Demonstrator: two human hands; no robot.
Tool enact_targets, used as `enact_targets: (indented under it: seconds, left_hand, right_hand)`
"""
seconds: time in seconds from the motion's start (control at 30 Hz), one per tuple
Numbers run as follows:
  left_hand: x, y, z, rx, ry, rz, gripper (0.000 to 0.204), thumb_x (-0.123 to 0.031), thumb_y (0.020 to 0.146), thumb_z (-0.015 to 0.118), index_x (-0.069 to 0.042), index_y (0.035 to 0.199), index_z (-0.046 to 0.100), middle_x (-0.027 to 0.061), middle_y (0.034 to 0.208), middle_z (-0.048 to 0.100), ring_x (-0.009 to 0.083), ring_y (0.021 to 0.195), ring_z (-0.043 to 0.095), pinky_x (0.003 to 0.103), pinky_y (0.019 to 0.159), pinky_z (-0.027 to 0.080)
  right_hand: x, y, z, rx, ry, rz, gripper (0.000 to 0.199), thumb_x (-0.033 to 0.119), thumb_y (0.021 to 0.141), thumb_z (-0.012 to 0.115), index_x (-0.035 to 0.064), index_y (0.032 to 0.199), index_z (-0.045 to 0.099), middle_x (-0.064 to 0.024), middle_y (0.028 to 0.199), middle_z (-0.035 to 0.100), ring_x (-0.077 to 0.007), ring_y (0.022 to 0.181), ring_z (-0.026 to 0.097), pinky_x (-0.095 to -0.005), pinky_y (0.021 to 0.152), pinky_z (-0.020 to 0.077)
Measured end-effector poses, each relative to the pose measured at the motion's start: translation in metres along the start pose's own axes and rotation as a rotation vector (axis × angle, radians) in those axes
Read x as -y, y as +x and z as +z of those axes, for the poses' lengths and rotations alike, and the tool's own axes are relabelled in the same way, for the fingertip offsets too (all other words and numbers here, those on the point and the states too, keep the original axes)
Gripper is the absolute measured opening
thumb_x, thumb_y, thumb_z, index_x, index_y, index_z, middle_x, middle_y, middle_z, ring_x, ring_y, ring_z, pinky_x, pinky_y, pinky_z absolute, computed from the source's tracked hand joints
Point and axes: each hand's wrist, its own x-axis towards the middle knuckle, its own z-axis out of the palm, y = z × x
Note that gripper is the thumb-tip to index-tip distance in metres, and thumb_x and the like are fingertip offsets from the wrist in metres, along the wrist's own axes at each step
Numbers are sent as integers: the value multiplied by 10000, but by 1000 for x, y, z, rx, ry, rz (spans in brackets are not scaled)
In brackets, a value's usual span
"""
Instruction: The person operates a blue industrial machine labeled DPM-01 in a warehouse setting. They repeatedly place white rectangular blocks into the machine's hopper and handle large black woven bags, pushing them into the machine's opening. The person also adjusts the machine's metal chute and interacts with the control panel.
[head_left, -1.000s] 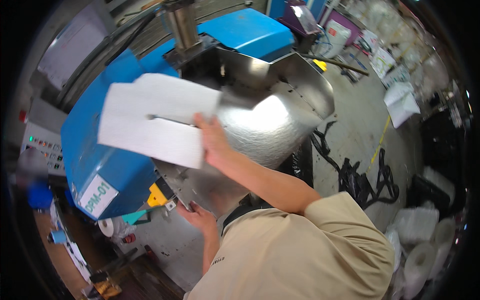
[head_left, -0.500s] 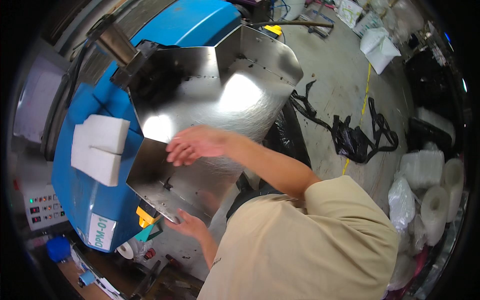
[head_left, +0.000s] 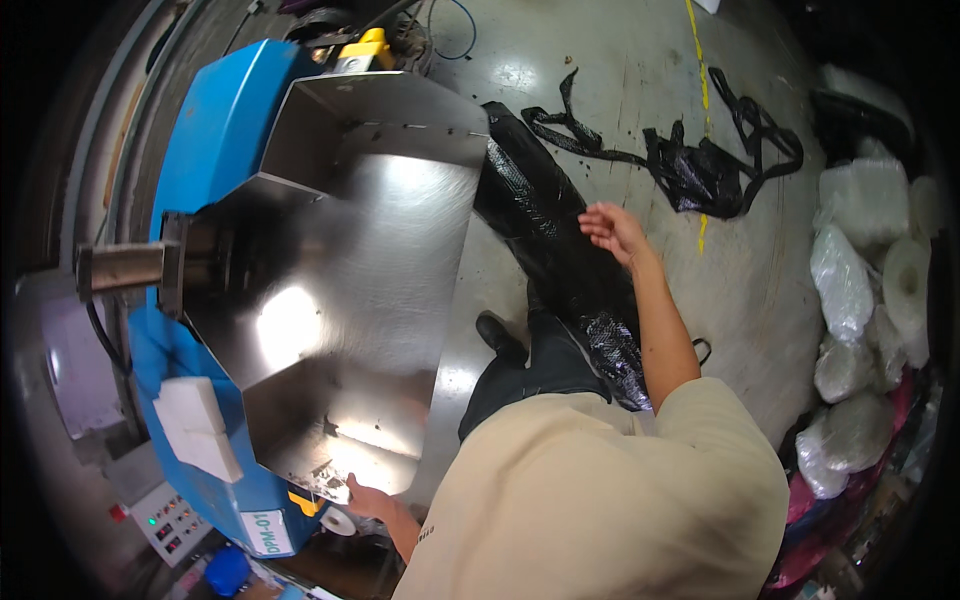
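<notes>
Along the near rim of the metal hopper (head_left: 385, 250), touching the edge with the left hand (head_left: 370, 500), showing the thumb but hiding most of the fingers, so not revealing whether gripping or merely resting. To the right of the hopper, holding the right hand (head_left: 612, 232) out above the long black plastic sheet (head_left: 560, 240), with fingers loosely curled and parted, carrying nothing and not making clear any contact. Farther right of the hopper, seeing a black strap tangle (head_left: 690, 180) lying on the floor. To the left of the hopper, seeing the white foam block (head_left: 190, 408) resting on the blue machine (head_left: 230, 140), well apart from both hands. By judgement, probably steadying at the hopper's rim, not yet taking hold on the free side. For any next move there, probably calling for lowering and closing the right fingers, while minding the hopper's thin edges.
</notes>
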Motion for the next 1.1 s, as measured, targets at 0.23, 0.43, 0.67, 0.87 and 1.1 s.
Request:
enact_targets:
  seconds: [0.23,0.43,0.67,0.87,1.1]
  left_hand:
    - [18,39,-7,80,221,61,513,-247,914,748,106,1250,591,181,1044,665,324,860,649,460,811,584]
    - [-3,2,1,81,334,240,510,-251,915,744,105,1246,587,186,1051,659,327,866,648,466,813,585]
    - [-83,-19,111,256,437,524,508,-254,917,740,104,1242,584,191,1058,654,330,873,646,471,814,586]
    - [-106,-38,163,308,473,655,506,-257,918,735,103,1238,580,197,1065,648,333,880,645,477,815,587]
    - [-111,-49,184,267,498,672,503,-261,920,730,101,1233,576,203,1073,641,337,887,643,484,816,588]
  right_hand:
    - [-204,33,-85,-227,-624,305,224,281,960,743,58,949,720,-30,783,680,-130,624,633,-300,484,478]
    - [-297,45,-97,-139,-1107,231,394,378,933,739,9,1066,773,-198,1050,769,-359,944,746,-449,864,584]
    - [-327,76,-101,-259,-995,355,471,368,927,718,-20,1193,745,-258,1277,702,-415,1235,657,-476,1052,532]
    - [-309,120,-114,-314,-927,439,429,267,942,669,14,1289,682,-238,1380,641,-403,1301,614,-484,1082,520]
    - [-334,189,-112,-403,-875,404,689,158,921,683,78,1545,401,-193,1606,386,-411,1420,499,-495,1153,468]
